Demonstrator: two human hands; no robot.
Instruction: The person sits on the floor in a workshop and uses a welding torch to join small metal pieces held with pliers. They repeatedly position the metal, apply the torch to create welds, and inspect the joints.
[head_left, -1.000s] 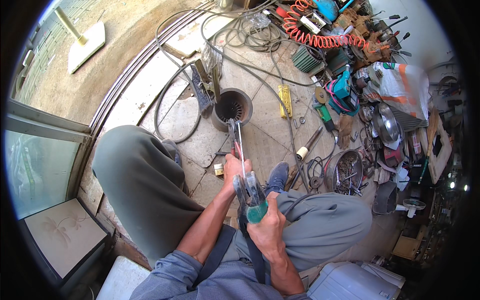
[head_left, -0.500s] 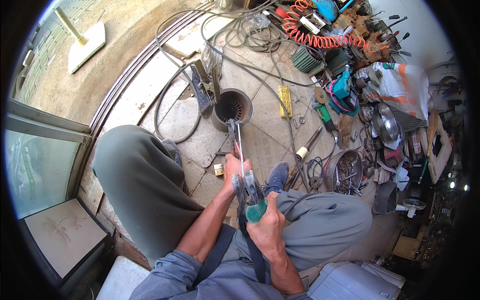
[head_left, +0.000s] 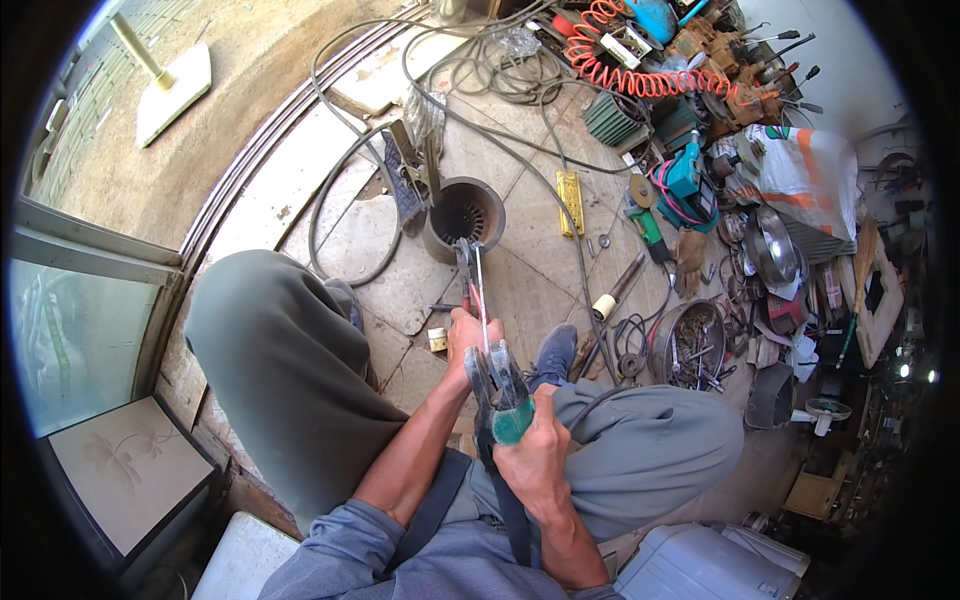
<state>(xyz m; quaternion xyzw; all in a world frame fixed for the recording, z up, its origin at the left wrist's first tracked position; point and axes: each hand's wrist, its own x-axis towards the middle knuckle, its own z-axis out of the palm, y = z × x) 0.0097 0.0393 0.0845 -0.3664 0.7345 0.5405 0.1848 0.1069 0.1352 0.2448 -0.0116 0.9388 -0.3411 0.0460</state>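
My right hand point(head_left: 534, 452) is closed round the green and black handle of a welding electrode holder point(head_left: 509, 420). A thin welding rod point(head_left: 483, 312) is clamped in its jaws and points away from me. My left hand point(head_left: 465, 337) is wrapped round red-handled pliers point(head_left: 464, 277). The pliers' jaws and the rod's far end meet at the near rim of an upright metal cylinder point(head_left: 492, 213) with slots inside. Whether the jaws hold a small part cannot be made out. A dark metal stand point(head_left: 404, 180) touches the cylinder's left side.
Dark cables point(head_left: 480, 127) loop over the tiled floor. To the right are a yellow box-shaped strip point(head_left: 569, 203), an angle grinder point(head_left: 649, 230), a teal power tool point(head_left: 686, 180) and a metal bowl point(head_left: 688, 345) of bolts. A small white pot point(head_left: 437, 339) stands left of my left hand.
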